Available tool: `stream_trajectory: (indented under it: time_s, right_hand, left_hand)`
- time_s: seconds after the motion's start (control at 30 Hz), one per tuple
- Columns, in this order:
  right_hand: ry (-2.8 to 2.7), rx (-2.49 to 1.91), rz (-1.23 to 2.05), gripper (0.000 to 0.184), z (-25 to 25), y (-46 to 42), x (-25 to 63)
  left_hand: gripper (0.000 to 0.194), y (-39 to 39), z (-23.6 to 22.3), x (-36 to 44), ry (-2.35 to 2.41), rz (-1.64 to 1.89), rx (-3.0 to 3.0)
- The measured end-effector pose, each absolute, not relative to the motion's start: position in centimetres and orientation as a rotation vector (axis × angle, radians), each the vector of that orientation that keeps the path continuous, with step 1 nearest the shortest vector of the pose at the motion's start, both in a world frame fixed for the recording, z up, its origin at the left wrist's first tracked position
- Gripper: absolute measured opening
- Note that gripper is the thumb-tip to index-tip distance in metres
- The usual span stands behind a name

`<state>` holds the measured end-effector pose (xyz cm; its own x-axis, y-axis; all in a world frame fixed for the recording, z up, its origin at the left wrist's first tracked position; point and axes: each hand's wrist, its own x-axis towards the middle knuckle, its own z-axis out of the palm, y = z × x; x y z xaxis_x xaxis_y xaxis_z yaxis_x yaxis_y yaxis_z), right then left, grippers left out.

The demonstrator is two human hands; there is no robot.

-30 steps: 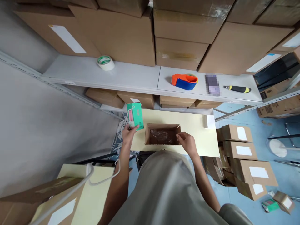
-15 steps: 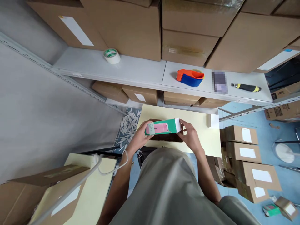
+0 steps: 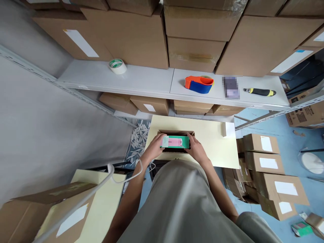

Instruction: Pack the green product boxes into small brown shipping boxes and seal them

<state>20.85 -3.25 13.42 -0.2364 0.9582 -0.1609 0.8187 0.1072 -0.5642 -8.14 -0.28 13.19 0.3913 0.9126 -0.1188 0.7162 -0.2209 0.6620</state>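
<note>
A green product box [image 3: 175,142] with a pink item printed on its face is held level between my two hands, at the mouth of an open brown cardboard box [image 3: 177,132]. My left hand [image 3: 155,147] grips its left end, and my right hand [image 3: 196,148] grips the right end. Some of my fingertips are hidden by the box and the carton walls. The cardboard box stands on a pale yellow table [image 3: 215,153] in front of my body.
On the grey shelf ahead lie a tape roll [image 3: 117,66], an orange and blue tape dispenser [image 3: 199,84] and a utility knife [image 3: 260,91]. A small white box [image 3: 228,129] sits at the table's right. Cartons [image 3: 263,162] are stacked on the floor; a white cable [image 3: 126,179] hangs near my left arm.
The green box has gone from tilted above the carton to level at its opening. Both hands have come down with it, my right hand moving left.
</note>
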Motion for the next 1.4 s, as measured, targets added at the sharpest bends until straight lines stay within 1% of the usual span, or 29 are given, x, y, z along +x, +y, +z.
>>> stream_trajectory:
  time_s: [0.13,0.23,0.33,0.43,0.5,0.6,0.63,0.7,0.77,0.87,0.9,1.0,1.1,1.27,1.4]
  right_hand:
    - [-2.312,-1.921,0.823,0.081,13.1,-2.5,20.3]
    - [-2.384,-1.976,0.829,0.076,12.9,-2.2,19.7]
    - [-2.391,-1.983,0.848,0.076,12.8,-2.4,19.8]
    - [-2.346,-1.922,0.850,0.074,12.6,-2.9,20.9]
    - [-2.272,-1.914,0.813,0.063,12.6,-3.4,21.9]
    - [-2.080,-2.016,0.663,0.036,12.5,-4.2,23.7]
    - [-2.005,-2.061,0.609,0.030,12.5,-4.4,24.2]
    - [-1.885,-2.138,0.551,0.025,12.5,-4.7,25.0]
    - [-1.839,-2.184,0.565,0.025,12.5,-4.9,25.5]
    - [-1.869,-2.211,0.630,0.026,12.7,-5.0,25.5]
    - [-1.887,-2.219,0.653,0.026,12.8,-4.9,25.3]
    - [-1.951,-2.254,0.692,0.026,13.3,-4.6,24.1]
    - [-2.026,-2.240,0.650,0.025,13.8,-4.2,22.2]
    - [-2.201,-2.026,0.652,0.025,14.9,-3.9,17.0]
    - [-2.394,-1.795,0.719,0.027,15.7,-4.3,10.6]
  left_hand:
    - [0.079,-0.3,11.5,-6.7,1.433,0.260,2.088]
    - [0.081,-0.4,10.4,-6.0,1.464,0.186,2.142]
    - [0.082,-0.8,10.0,-5.9,1.471,0.206,2.181]
    - [0.080,-1.4,10.3,-6.1,1.507,0.311,2.201]
    - [0.075,-2.0,10.7,-6.4,1.583,0.407,2.198]
    - [0.063,-3.0,11.3,-6.5,1.796,0.538,2.128]
    - [0.058,-3.3,11.4,-6.5,1.889,0.564,2.078]
    - [0.051,-3.8,11.6,-6.4,2.054,0.573,1.948]
    - [0.039,-4.1,11.8,-6.2,2.135,0.530,1.824]
    - [0.017,-4.3,12.0,-6.0,2.169,0.424,1.697]
    - [0.016,-4.4,12.1,-6.0,2.185,0.393,1.667]
    - [0.020,-5.3,12.4,-6.5,2.228,0.332,1.607]
    - [0.022,-7.4,12.6,-7.9,2.242,0.341,1.528]
    - [0.020,-13.8,12.9,-12.8,2.375,0.469,1.247]
    - [0.018,-19.8,13.4,-17.9,2.484,0.536,0.969]
